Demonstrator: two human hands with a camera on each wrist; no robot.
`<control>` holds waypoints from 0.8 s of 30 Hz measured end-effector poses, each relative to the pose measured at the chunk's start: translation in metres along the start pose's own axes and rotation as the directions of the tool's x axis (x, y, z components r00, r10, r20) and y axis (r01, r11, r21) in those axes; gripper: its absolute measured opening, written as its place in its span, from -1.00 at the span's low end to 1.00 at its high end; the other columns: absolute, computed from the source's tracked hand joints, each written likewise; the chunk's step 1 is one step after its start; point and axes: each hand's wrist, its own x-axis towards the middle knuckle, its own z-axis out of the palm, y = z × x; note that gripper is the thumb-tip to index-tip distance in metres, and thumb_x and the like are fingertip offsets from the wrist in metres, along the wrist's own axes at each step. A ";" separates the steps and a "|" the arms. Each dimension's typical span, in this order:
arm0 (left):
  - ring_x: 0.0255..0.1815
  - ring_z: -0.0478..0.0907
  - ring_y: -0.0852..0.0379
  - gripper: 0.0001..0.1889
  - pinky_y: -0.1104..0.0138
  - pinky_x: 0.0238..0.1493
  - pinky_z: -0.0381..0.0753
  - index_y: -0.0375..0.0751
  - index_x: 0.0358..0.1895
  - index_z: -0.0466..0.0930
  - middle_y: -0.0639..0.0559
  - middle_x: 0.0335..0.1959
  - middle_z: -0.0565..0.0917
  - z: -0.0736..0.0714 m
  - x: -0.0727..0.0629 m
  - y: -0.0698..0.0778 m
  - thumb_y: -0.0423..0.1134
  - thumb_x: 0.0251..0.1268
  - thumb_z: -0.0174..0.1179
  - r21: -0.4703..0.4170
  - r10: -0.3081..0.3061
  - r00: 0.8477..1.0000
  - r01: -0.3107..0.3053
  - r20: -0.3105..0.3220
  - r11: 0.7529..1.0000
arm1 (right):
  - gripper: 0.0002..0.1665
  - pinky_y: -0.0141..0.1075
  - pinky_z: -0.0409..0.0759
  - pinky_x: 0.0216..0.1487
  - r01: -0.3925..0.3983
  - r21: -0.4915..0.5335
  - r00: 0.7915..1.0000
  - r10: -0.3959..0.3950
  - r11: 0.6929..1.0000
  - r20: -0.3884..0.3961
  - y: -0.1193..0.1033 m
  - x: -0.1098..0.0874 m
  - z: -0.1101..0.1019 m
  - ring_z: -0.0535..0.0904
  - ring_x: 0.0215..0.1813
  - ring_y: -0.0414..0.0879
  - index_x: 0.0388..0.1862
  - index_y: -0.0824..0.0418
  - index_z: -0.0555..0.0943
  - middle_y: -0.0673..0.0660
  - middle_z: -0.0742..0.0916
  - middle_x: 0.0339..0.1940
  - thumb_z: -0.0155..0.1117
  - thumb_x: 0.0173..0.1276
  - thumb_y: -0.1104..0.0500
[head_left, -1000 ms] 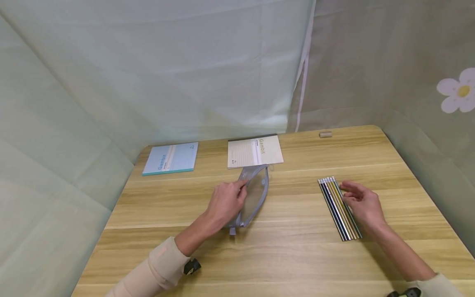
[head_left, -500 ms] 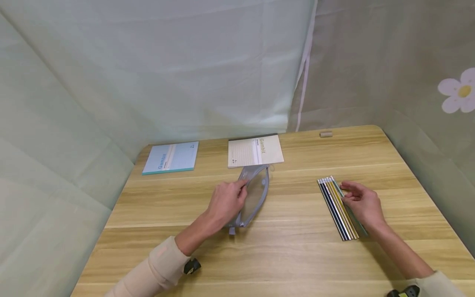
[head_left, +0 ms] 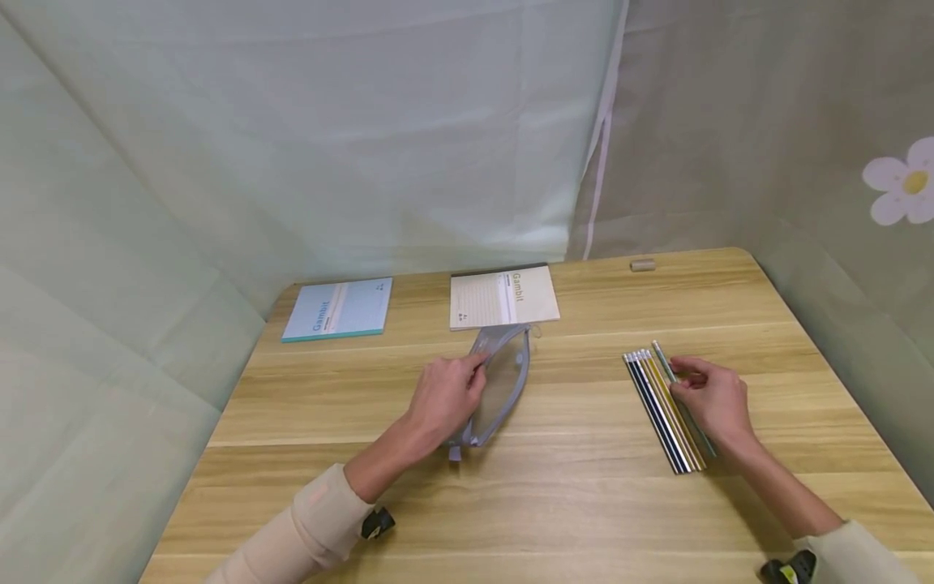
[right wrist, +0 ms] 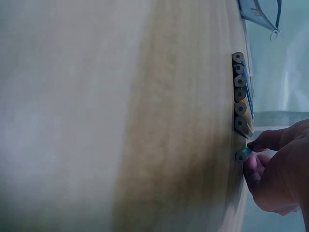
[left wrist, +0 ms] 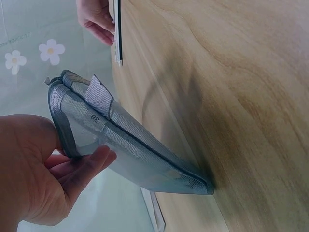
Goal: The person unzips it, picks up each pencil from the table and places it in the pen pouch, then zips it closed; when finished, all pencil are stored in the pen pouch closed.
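My left hand (head_left: 447, 395) pinches the side of a grey mesh zip pouch (head_left: 502, 385), whose mouth gapes open toward the right. In the left wrist view the pouch (left wrist: 130, 140) stands on its edge, the thumb and fingers of the left hand (left wrist: 58, 169) gripping its wall. Over on the right, my right hand (head_left: 715, 401) pinches a green pencil (head_left: 660, 357) between thumb and fingers. The right wrist view has this pencil (right wrist: 242, 155) slightly apart from a row of several pencils (right wrist: 240, 94), their unsharpened ends facing the camera. Dark, white and gold pencils (head_left: 660, 414) lie side by side in that row.
A blue notebook (head_left: 337, 310) lies at the back left of the wooden table (head_left: 569, 511). Behind the pouch is a cream notebook (head_left: 503, 298). A small grey-brown cylinder (head_left: 643, 265) sits near the back edge. Cloth curtains (head_left: 365, 138) enclose the table.
The right hand has taken hold of the green pencil, which has separated from the row and slid a little toward the back. The left hand and pouch have stayed put.
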 end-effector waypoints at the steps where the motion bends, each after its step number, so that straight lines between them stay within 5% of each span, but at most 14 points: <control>1: -0.82 0.21 0.41 -0.72 0.49 -0.81 0.26 -0.30 0.13 0.78 -0.05 -0.47 0.76 0.000 0.000 0.000 -0.43 0.46 0.23 0.001 0.003 1.000 -0.003 -0.001 1.000 | -0.54 -0.57 0.54 -0.40 -0.017 0.003 1.000 0.016 1.000 0.007 0.000 0.000 0.000 0.59 -0.34 -0.38 0.16 0.49 0.70 0.41 0.81 -0.04 0.43 0.25 0.48; 9: -0.81 0.24 0.40 -0.73 0.49 -0.81 0.27 -0.30 0.12 0.79 -0.08 -0.41 0.79 0.000 0.000 0.000 -0.43 0.46 0.23 0.001 0.003 1.000 -0.003 -0.002 1.000 | -0.42 -0.55 0.56 -0.23 -0.191 0.066 0.972 0.180 0.979 0.150 -0.006 0.009 -0.010 0.55 -0.14 -0.40 0.34 0.45 0.61 0.41 0.75 0.18 0.40 0.32 0.38; 17: -0.82 0.24 0.41 -0.72 0.48 -0.82 0.28 -0.31 0.13 0.78 -0.08 -0.43 0.77 -0.001 -0.001 0.001 -0.42 0.47 0.23 -0.008 -0.006 1.000 0.006 0.005 1.000 | -0.39 -0.60 0.57 -0.04 -0.373 0.218 0.908 0.307 0.902 0.286 -0.011 0.021 -0.019 0.52 0.08 -0.37 0.55 0.42 0.41 0.46 0.52 0.47 0.19 0.56 0.36; 24: -0.81 0.28 0.40 -0.72 0.48 -0.81 0.30 -0.31 0.13 0.78 -0.11 -0.39 0.79 0.000 -0.001 0.000 -0.43 0.46 0.24 0.001 0.006 1.000 -0.006 -0.005 1.000 | -0.34 -0.47 0.62 -0.05 -0.453 0.317 0.867 0.328 0.833 0.376 -0.024 0.029 -0.020 0.50 0.01 -0.38 0.65 0.37 0.26 0.45 0.38 0.56 0.06 0.63 0.32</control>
